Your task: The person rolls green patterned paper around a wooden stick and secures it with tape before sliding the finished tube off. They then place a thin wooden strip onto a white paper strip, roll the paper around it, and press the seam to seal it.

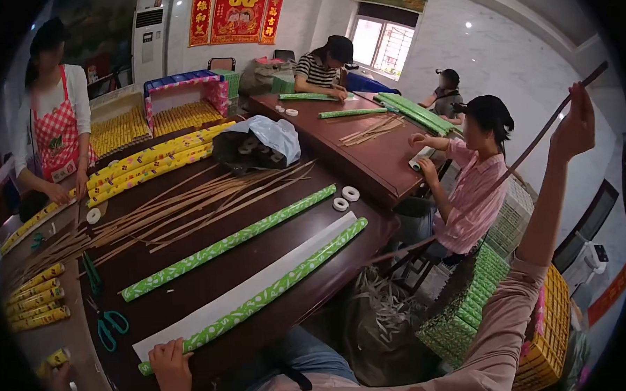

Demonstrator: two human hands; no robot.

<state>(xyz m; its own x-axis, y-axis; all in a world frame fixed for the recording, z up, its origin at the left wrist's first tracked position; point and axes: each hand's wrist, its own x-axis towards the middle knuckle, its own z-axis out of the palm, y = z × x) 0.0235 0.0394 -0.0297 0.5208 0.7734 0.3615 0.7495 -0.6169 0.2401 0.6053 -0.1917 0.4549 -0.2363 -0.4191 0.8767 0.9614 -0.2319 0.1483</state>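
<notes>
At the near table edge my left hand (170,366) lies over the lower left end of a green patterned roll (275,293), its fingers curled round it. White paper (244,289) extends from the far side of this roll. My right hand (574,125) is raised high at the right, fingers pinched on a long thin brown strip (557,115) that slants down to the left, passing behind my arm. Beyond the paper lies a second green roll (228,242). Teal scissors (109,327) rest left of the rolls.
Brown strips (188,204), yellow rolls (158,160) and a plastic bag (275,138) lie farther back on the table (345,285). Tape rolls (351,194) sit near the right corner. A person in a red apron stands left; several others work at the back and right.
</notes>
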